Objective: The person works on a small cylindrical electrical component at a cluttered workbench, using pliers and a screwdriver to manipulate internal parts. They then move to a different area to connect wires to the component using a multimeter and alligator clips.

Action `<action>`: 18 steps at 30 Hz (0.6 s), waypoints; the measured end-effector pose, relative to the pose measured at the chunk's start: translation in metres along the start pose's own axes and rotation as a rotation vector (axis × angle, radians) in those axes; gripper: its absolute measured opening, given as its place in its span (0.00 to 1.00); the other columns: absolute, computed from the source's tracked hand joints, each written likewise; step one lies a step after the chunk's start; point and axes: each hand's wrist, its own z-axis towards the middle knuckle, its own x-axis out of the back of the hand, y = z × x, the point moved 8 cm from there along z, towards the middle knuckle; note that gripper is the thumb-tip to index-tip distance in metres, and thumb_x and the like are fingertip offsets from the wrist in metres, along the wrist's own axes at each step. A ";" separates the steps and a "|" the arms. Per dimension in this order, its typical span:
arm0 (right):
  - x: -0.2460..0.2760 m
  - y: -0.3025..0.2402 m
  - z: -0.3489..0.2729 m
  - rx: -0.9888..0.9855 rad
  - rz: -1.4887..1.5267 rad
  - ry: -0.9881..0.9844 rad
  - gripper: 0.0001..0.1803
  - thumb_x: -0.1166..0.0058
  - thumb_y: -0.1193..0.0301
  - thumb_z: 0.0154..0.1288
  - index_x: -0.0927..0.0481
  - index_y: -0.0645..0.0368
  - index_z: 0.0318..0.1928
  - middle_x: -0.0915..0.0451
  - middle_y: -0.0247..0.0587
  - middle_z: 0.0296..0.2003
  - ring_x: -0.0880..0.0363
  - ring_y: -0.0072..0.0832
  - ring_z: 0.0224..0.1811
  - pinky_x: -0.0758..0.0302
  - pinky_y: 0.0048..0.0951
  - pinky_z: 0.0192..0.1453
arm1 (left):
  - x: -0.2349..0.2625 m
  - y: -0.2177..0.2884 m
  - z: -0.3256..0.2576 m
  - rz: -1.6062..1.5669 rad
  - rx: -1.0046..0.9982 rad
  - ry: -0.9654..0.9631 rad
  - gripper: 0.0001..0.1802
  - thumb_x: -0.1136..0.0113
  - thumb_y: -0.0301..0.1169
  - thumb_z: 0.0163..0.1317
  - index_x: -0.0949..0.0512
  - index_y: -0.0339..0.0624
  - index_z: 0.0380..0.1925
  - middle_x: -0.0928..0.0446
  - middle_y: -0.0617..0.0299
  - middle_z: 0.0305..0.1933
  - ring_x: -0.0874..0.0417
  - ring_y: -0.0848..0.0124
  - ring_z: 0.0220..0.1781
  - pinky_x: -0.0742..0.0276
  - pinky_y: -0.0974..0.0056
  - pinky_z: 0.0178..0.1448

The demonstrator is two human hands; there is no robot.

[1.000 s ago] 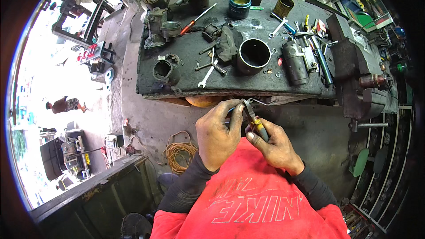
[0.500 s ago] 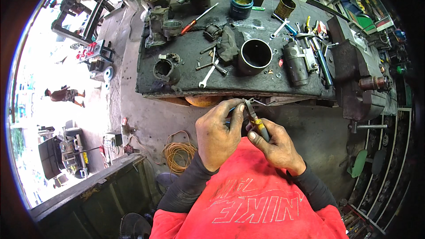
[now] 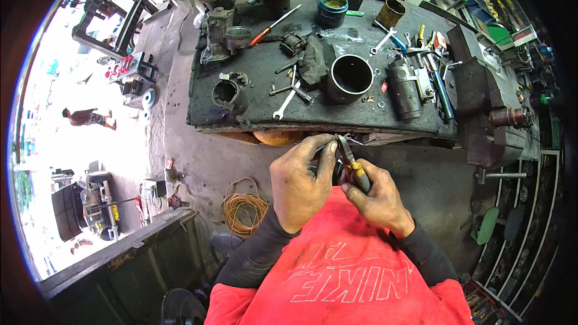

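Observation:
In front of my chest, at the near edge of the workbench (image 3: 265,125), my right hand (image 3: 380,197) is wrapped round a pair of pliers (image 3: 359,174) with yellow and grey handles. Their metal jaws point up and away from me, toward the left fingertips. My left hand (image 3: 301,171) is closed in a pinch right beside the jaws. A bit of blue shows between its fingers, but the small piece held there is mostly hidden. A thin bent metal end sticks out just past the jaws.
On the bench stand a dark metal cylinder (image 3: 351,78), a starter-motor-like part (image 3: 404,87), a spanner (image 3: 287,101), a screwdriver (image 3: 274,27) and a blue tub (image 3: 332,9). A large vise (image 3: 481,96) is at the right. An orange cable coil (image 3: 244,206) lies on the floor.
The pliers have turned slightly and their handles look a little wider apart. My left hand stays pinched by the jaws. The view has shifted slightly.

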 end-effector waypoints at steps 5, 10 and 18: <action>-0.009 0.027 0.010 0.009 0.298 0.066 0.27 0.43 0.85 0.53 0.26 0.63 0.57 0.16 0.43 0.42 0.18 0.31 0.43 0.21 0.34 0.53 | -0.006 -0.005 -0.002 0.061 -0.018 0.028 0.07 0.35 0.25 0.70 0.14 0.33 0.43 0.14 0.55 0.31 0.16 0.75 0.31 0.21 0.67 0.38; -0.029 0.055 0.016 0.004 0.267 -0.018 0.28 0.48 0.87 0.55 0.27 0.64 0.59 0.18 0.45 0.42 0.20 0.33 0.46 0.23 0.35 0.54 | -0.023 -0.020 -0.003 -0.026 0.067 -0.025 0.07 0.36 0.25 0.71 0.14 0.32 0.42 0.14 0.57 0.31 0.19 0.78 0.31 0.22 0.67 0.38; -0.026 0.077 0.020 -0.035 0.163 0.024 0.20 0.50 0.83 0.57 0.26 0.65 0.52 0.18 0.56 0.39 0.18 0.49 0.43 0.24 0.44 0.50 | -0.051 -0.045 -0.003 -0.009 0.110 -0.078 0.08 0.35 0.26 0.70 0.14 0.31 0.41 0.12 0.57 0.32 0.14 0.76 0.34 0.20 0.67 0.40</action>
